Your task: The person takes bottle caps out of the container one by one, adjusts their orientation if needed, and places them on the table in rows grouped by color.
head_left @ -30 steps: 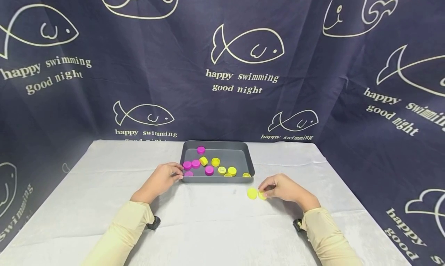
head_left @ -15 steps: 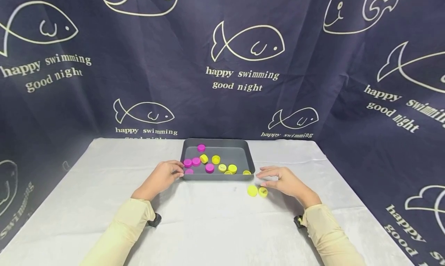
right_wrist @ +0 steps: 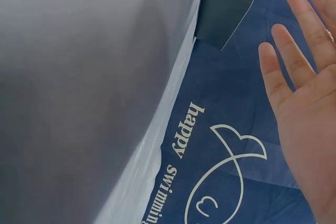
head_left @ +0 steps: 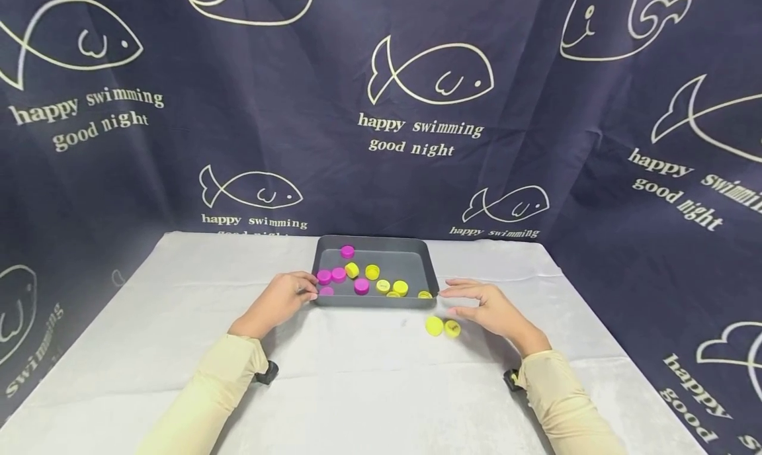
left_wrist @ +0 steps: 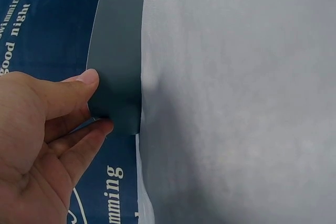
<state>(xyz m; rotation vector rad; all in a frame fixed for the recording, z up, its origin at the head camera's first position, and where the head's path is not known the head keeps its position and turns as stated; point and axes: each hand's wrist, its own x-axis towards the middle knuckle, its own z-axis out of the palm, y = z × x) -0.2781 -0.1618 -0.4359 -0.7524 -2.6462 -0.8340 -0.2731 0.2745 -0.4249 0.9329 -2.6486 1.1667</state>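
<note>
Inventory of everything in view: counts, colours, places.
Tablecloth: 1, white, foreground
Rectangular tray: 1, dark grey, on tablecloth
Round magenta caps: 5, magenta, tray's left half
Round yellow caps: 6, yellow, in tray
Loose yellow caps: 2, yellow, tablecloth near tray's right end
Fish-print fabric backdrop: 1, navy, behind tablecloth
Wrist devices: 2, black, one per arm
Sleeves: 2, cream, lower left and right
Left hand: 1, pinching tray's left end
Right hand: 1, beside tray's right end

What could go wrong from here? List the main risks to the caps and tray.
The left hand pinches the tray near its left front corner; a tug might slide it and jostle the caps inside.

The open right hand is close to two yellow caps on the white cloth; a careless sweep could knock them away.
</note>
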